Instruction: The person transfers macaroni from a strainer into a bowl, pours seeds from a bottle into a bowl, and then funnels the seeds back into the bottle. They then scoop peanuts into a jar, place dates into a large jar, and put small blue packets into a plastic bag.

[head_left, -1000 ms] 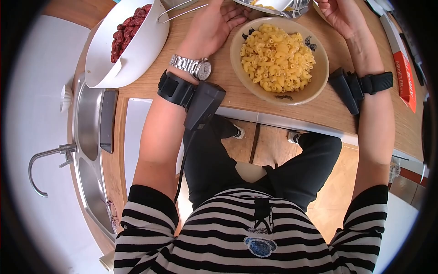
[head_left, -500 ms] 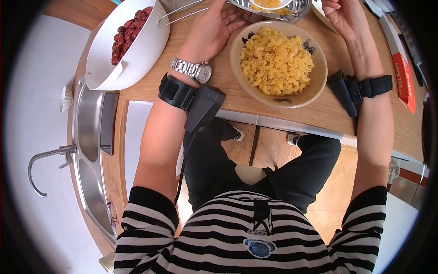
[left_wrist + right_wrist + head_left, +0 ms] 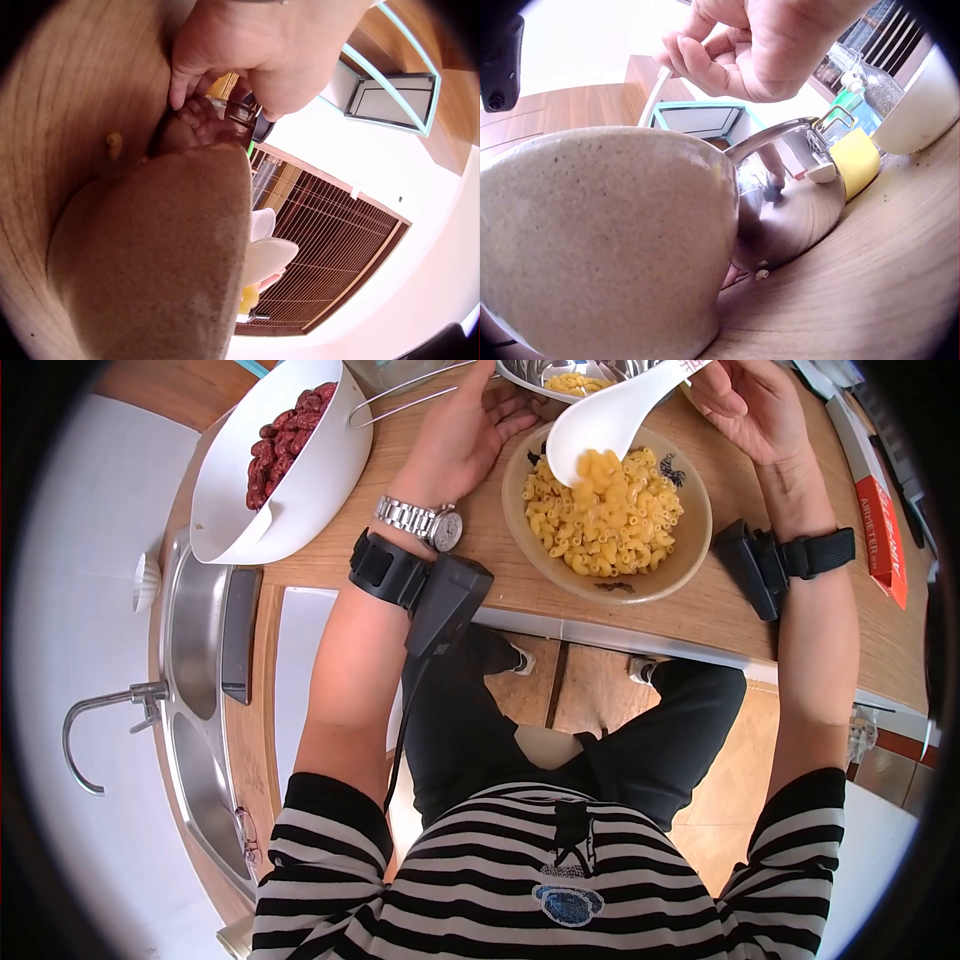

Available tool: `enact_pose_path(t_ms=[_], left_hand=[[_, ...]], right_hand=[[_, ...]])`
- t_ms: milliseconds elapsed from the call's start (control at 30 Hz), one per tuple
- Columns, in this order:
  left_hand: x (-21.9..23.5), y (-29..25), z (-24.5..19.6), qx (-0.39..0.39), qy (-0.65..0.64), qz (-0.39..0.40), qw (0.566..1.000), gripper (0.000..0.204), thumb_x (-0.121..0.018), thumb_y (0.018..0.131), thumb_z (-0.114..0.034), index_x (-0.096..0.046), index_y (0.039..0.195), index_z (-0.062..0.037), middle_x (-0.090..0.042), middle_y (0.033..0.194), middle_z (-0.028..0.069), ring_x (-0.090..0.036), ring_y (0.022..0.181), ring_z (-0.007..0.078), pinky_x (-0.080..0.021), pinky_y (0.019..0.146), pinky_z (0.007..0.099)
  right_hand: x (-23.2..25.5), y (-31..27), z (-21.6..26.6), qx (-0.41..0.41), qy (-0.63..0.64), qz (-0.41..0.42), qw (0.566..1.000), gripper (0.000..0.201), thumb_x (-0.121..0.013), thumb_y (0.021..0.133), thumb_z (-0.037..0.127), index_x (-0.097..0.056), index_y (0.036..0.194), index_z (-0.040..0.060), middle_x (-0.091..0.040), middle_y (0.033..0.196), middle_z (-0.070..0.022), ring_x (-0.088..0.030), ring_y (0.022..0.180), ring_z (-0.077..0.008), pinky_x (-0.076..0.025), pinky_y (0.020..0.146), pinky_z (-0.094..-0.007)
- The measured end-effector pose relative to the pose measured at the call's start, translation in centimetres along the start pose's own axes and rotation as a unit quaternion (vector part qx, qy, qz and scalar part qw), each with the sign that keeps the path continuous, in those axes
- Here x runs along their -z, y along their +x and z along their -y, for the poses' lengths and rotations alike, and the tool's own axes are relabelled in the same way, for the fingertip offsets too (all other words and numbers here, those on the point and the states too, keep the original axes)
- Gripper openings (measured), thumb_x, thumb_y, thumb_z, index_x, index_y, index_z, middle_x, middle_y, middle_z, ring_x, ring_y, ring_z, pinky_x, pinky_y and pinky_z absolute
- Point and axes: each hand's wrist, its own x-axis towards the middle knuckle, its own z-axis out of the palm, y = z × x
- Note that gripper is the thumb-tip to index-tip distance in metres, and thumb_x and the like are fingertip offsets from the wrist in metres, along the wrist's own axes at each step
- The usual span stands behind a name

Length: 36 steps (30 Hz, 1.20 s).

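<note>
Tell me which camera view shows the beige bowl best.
The head view: it looks down into the beige bowl, showing most of its rim and the macaroni inside. Both wrist views show mainly its speckled outer wall, partly cut off.

Everything points to a kitchen, most likely in a home: a steel sink (image 3: 192, 640) with two basins and a curved tap (image 3: 148, 688) sits beside the wooden worktop (image 3: 340, 545), with a pair of eyeglasses (image 3: 249, 838) near its edge. Food and tableware crowd together — a bowl (image 3: 694, 525) of macaroni (image 3: 600, 540), a white spoon (image 3: 590, 435), a shiny metal bowl (image 3: 814, 202), a white container (image 3: 325, 485) of dark red dried fruit (image 3: 285, 448). Farther back show a clip-top glass jar (image 3: 881, 90) and a brown slatted blind (image 3: 352, 255).
</note>
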Motion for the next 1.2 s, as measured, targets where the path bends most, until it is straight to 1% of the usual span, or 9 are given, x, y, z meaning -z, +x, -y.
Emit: enact_pose_path(t_ms=[267, 333, 467, 500, 533, 600, 667, 933, 1200], left_hand=[[-0.3, 0.0, 0.2, -0.026, -0.016, 0.027, 0.999, 0.040, -0.040, 0.086, -0.037, -0.046, 0.108, -0.0046, -0.053, 0.100, 0.0078, -0.049, 0.091, 0.0156, -0.041, 0.081, 0.0277], [-0.3, -0.1, 0.0, -0.010, -0.004, 0.013, 1.000, 0.040, -0.040, 0.086, -0.037, -0.046, 0.109, -0.0049, -0.053, 0.099, 0.0077, -0.049, 0.091, 0.0153, -0.040, 0.081, 0.0284], [-0.5, 0.0, -0.1, -0.005, 0.015, -0.030, 0.999, 0.039, -0.035, 0.087, -0.037, -0.045, 0.108, -0.0053, -0.055, 0.089, 0.0072, -0.053, 0.081, 0.0129, -0.044, 0.074, 0.0264], [0.4, 0.1, 0.5, -0.014, 0.066, 0.007, 0.998, 0.053, -0.042, 0.082, -0.045, -0.039, 0.111, -0.0005, -0.042, 0.108, 0.0133, -0.042, 0.100, 0.0211, -0.033, 0.092, 0.0312], [1.2, 0.4, 1.1, -0.016, 0.067, 0.009, 0.998, 0.053, -0.042, 0.082, -0.045, -0.039, 0.111, -0.0005, -0.042, 0.108, 0.0133, -0.042, 0.100, 0.0211, -0.033, 0.092, 0.0312], [1.3, 0.6, 1.2, -0.031, 0.020, 0.003, 0.999, 0.044, -0.042, 0.085, -0.038, -0.043, 0.107, 0.0001, -0.047, 0.100, 0.0127, -0.045, 0.092, 0.0196, -0.038, 0.082, 0.0303], [1.4, 0.6, 1.2, -0.027, 0.015, -0.004, 1.000, 0.043, -0.042, 0.085, -0.038, -0.044, 0.106, -0.0003, -0.047, 0.100, 0.0122, -0.045, 0.091, 0.0190, -0.038, 0.082, 0.0301], [1.4, 0.6, 1.1, -0.008, -0.005, -0.006, 1.000, 0.041, -0.042, 0.085, -0.037, -0.046, 0.105, -0.0017, -0.048, 0.100, 0.0107, -0.045, 0.088, 0.0169, -0.038, 0.081, 0.0297], [1.3, 0.5, 1.1, -0.014, 0.002, -0.006, 1.000, 0.042, -0.043, 0.084, -0.039, -0.046, 0.104, -0.0019, -0.048, 0.100, 0.0102, -0.045, 0.089, 0.0161, -0.038, 0.080, 0.0290]], right_hand=[[-0.5, 0.0, 0.1, 0.023, 0.000, 0.035, 0.999, 0.025, -0.042, 0.085, 0.019, -0.049, 0.091, -0.0040, -0.051, 0.057, -0.0070, -0.044, 0.041, -0.0094, -0.038, 0.038, -0.0153], [-1.5, 0.2, 0.0, 0.068, 0.039, -0.079, 0.994, 0.024, -0.043, 0.085, 0.020, -0.049, 0.092, -0.0031, -0.052, 0.060, -0.0060, -0.046, 0.044, -0.0087, -0.038, 0.039, -0.0152], [-0.6, 0.4, 0.4, 0.072, 0.025, -0.185, 0.980, 0.022, -0.044, 0.085, 0.018, -0.050, 0.091, -0.0020, -0.053, 0.061, -0.0041, -0.046, 0.046, -0.0079, -0.039, 0.040, -0.0148], [-0.2, 0.4, 0.4, 0.075, -0.032, -0.230, 0.970, 0.021, -0.044, 0.085, 0.017, -0.051, 0.091, -0.0018, -0.053, 0.062, -0.0035, -0.047, 0.046, -0.0077, -0.039, 0.041, -0.0147], [0.2, 0.5, 0.2, 0.078, -0.088, -0.274, 0.955, 0.020, -0.045, 0.085, 0.016, -0.051, 0.090, -0.0015, -0.054, 0.062, -0.0028, -0.047, 0.047, -0.0075, -0.039, 0.041, -0.0147], [0.1, 0.7, -0.1, 0.087, -0.105, -0.261, 0.956, 0.019, -0.044, 0.085, 0.014, -0.053, 0.090, -0.0020, -0.055, 0.063, -0.0028, -0.047, 0.047, -0.0076, -0.038, 0.042, -0.0147], [-0.4, 0.9, -0.3, 0.057, -0.175, -0.346, 0.920, 0.019, -0.043, 0.085, 0.013, -0.053, 0.091, -0.0017, -0.055, 0.063, -0.0029, -0.047, 0.048, -0.0072, -0.038, 0.042, -0.0145], [0.2, 0.4, -0.6, -0.037, -0.243, -0.346, 0.905, 0.016, -0.045, 0.085, 0.013, -0.056, 0.083, 0.0020, -0.055, 0.062, -0.0022, -0.046, 0.046, -0.0048, -0.035, 0.039, -0.0138], [0.8, 0.3, -0.5, -0.058, -0.264, -0.326, 0.906, 0.020, -0.045, 0.084, 0.015, -0.057, 0.075, 0.0013, -0.055, 0.058, -0.0028, -0.045, 0.044, -0.0058, -0.032, 0.037, -0.0153]])
